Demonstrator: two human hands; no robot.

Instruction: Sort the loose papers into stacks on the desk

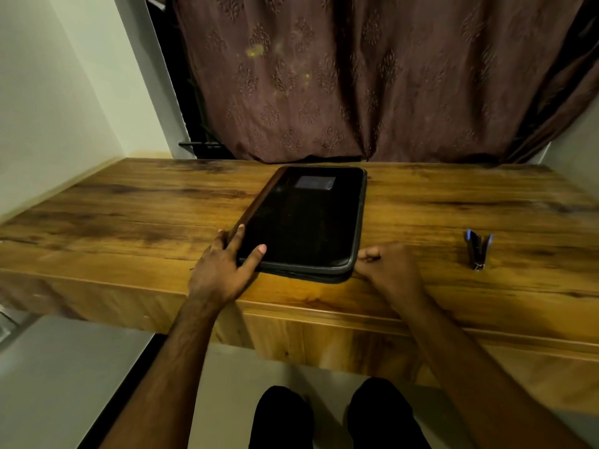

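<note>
At the desk's near edge lies a closed black zip folder, its grey label patch unreadable. Left hand rests on its left corner, fingers extended; right hand pinches its right corner. A stapler lies well apart, rightward.

We see a desk of wood with strong grain and a soft sheen. The black folder looks like smooth, glossy leather, perhaps imitation. The curtain is patterned cloth; the stapler shiny metal.
</note>
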